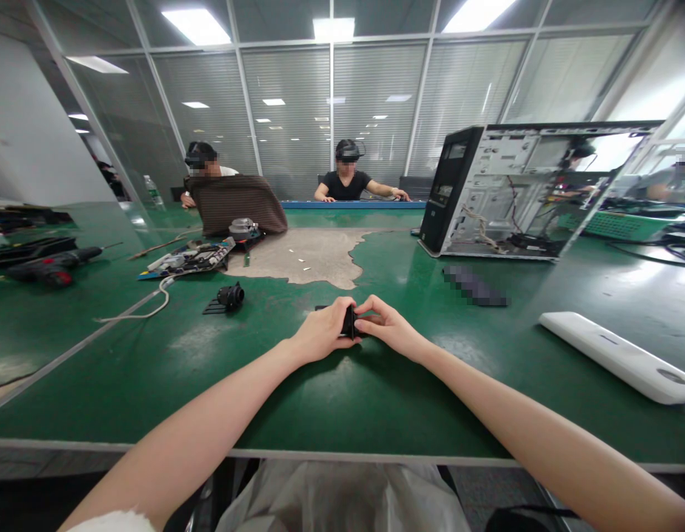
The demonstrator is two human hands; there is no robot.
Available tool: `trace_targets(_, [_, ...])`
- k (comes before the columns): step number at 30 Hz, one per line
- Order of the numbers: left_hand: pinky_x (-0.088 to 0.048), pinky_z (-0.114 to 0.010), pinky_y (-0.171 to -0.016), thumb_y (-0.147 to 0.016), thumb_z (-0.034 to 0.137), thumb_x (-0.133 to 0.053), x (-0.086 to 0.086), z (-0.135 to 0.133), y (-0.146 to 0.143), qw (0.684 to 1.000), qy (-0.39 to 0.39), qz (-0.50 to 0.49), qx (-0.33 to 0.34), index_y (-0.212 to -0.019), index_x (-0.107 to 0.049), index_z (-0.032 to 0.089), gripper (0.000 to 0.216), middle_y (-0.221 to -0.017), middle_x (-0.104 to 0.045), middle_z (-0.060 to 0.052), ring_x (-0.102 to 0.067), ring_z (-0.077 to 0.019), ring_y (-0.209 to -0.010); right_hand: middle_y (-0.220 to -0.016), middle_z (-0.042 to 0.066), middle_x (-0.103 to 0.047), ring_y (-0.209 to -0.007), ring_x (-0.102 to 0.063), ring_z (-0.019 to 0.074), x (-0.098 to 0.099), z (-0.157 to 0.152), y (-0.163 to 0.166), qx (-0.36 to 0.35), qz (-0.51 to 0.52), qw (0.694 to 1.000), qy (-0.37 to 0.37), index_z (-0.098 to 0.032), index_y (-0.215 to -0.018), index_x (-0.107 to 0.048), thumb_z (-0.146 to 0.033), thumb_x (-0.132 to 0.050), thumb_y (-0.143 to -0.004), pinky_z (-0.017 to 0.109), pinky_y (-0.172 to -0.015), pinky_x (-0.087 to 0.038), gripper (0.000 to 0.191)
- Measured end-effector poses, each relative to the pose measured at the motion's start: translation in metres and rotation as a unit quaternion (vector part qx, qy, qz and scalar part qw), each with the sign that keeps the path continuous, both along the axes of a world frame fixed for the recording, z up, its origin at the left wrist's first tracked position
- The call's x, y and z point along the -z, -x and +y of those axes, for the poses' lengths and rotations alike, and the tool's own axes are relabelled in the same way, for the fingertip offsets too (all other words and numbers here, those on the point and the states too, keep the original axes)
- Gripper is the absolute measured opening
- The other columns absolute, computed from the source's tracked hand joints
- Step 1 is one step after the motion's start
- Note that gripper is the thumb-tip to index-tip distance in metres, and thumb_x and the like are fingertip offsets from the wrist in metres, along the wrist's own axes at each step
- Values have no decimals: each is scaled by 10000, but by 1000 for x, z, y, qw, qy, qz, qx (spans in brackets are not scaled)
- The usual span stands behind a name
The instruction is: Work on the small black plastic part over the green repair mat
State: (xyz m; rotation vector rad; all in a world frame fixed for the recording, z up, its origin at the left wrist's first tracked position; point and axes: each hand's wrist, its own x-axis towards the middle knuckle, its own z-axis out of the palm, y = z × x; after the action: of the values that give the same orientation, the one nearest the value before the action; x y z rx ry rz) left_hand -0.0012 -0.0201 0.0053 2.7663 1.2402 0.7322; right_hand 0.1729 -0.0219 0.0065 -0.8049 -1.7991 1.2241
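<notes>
My left hand (326,331) is wrapped round a small black part (349,322), whose exact kind I cannot make out. From the other side, my right hand (387,326) pinches its edge between thumb and fingers. Both hands are close together, low over the green table near its middle. To their left lies a black lens-like part (230,297) with a flat slotted piece at its side. Much of the held part is hidden by my left fingers.
An opened computer case (458,192) stands at the back right. A white plastic panel (613,355) and a dark pixelated object (475,287) lie on the right. Circuit boards (190,258), a brown cover (236,203) and a power drill (54,266) are left. Two people sit across the table.
</notes>
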Motion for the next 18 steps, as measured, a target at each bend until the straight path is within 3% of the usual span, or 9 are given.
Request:
trace_targets(6, [-442, -342, -690, -689, 415, -562, -1, 0, -1, 1000, 14, -4, 0, -1148, -257, 203, 591, -1081, -474, -85, -545, -228, -883, -969, 23, -498, -873, -551, 143, 1, 2, 0, 13, -4, 1000, 1, -199, -916, -444, -261, -600, -685, 320, -796, -448, 286])
trace_targets(13, [-440, -328, -673, -682, 369, -578, -2, -1, 0, 1000, 11, 1, -4, -1145, -259, 205, 585, -1072, -476, -76, -553, -216, -850, -931, -2, -500, -834, -559, 139, 4, 2, -3, -30, 4, 1000, 3, -210, -871, -438, -228, -644, -642, 289, -709, -472, 309])
trace_targets(18, [-441, -330, -674, -687, 409, -567, -1, -1, -1, 1000, 1, -2, -3, -1131, -271, 202, 572, -1070, -480, -74, -555, -213, -838, -872, -5, -533, -774, -574, 124, 2, 2, -1, -7, 8, 1000, 2, -196, -836, -451, -272, -561, -722, 298, -727, -459, 176])
